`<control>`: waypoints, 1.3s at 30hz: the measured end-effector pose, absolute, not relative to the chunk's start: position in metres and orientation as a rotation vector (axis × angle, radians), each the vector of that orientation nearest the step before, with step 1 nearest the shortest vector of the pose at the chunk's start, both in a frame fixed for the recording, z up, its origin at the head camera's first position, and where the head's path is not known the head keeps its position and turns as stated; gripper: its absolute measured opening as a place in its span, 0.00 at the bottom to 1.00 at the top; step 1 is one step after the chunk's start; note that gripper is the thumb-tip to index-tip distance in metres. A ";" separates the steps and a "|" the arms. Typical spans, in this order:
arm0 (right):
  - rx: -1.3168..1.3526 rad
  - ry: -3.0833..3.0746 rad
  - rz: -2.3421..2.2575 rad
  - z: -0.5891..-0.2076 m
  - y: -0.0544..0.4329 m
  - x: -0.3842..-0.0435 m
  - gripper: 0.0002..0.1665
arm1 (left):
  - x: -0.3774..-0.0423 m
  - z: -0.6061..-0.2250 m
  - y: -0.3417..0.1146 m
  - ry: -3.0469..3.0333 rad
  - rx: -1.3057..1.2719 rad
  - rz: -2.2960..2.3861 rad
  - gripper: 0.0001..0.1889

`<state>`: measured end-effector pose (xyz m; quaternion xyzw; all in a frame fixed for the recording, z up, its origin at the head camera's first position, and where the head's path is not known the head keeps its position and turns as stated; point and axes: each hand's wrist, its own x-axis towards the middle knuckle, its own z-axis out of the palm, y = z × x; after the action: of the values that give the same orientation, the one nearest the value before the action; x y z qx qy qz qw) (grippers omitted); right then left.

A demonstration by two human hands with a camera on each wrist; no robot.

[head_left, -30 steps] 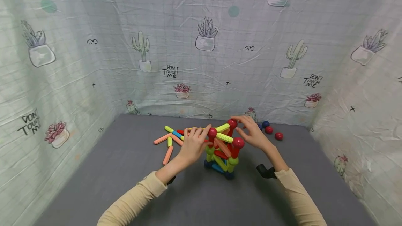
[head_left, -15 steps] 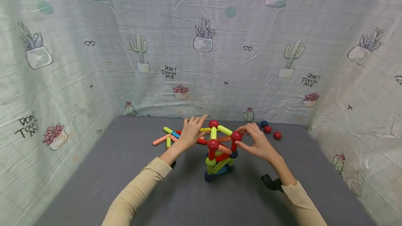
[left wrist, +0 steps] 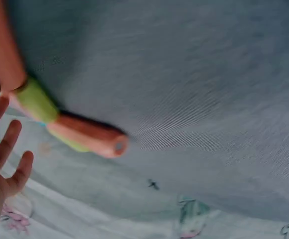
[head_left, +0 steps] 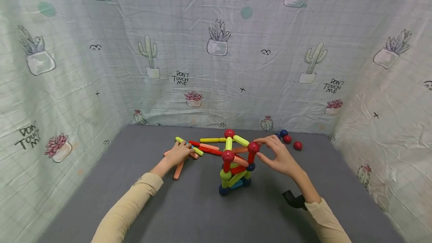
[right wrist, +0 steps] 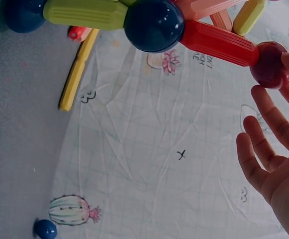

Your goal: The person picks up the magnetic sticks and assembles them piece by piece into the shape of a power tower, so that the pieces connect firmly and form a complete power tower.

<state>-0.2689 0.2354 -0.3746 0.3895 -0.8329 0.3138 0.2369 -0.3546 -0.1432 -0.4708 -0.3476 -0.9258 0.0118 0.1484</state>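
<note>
- Pinching a red ball [head_left: 254, 147] with the right hand [head_left: 280, 157], at a top corner of the ball-and-rod tower [head_left: 238, 170], upright on the table [head_left: 202, 213].
- Holding the left hand [head_left: 179, 153] over loose rods [head_left: 179, 171] left of the tower, with visible fingers [left wrist: 21, 172] extended; cannot tell if grasping any.
- Grip that corner lightly, without tugging joints apart; separate one rod cleanly from touching neighbours, probably magnetic.
- Reading "DON'T TOUCH ME" repeatedly on the cactus-print curtain [head_left: 216, 70]; spotting no legible brand.

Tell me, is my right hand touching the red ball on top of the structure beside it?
Touching. The right wrist view shows the right hand pinching the red ball between thumb and finger, no gap visible.
</note>
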 end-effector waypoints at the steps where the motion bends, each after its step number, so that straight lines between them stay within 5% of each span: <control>1: 1.063 -2.287 0.859 -0.375 0.236 -0.269 0.23 | -0.355 -0.474 -0.145 -2.673 -0.988 0.046 0.09; 6: 1.048 -2.305 0.868 -0.375 0.237 -0.268 0.22 | -0.359 -0.479 -0.152 -2.721 -0.869 0.112 0.17; 19: 1.049 -2.295 0.864 -0.376 0.238 -0.268 0.24 | -0.346 -0.477 -0.193 -2.682 -0.930 0.171 0.18; 27: 1.052 -2.311 0.871 -0.377 0.238 -0.269 0.24 | -0.347 -0.485 -0.196 -2.666 -0.924 0.244 0.13; 39: 1.055 -2.312 0.865 -0.376 0.238 -0.268 0.24 | -0.336 -0.479 -0.185 -2.585 -0.978 0.495 0.21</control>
<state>-0.2680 0.2375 -0.3760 0.3829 -0.8387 0.3140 0.2266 -0.3357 -0.1852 -0.4785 -0.3436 -0.9078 0.1739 0.1660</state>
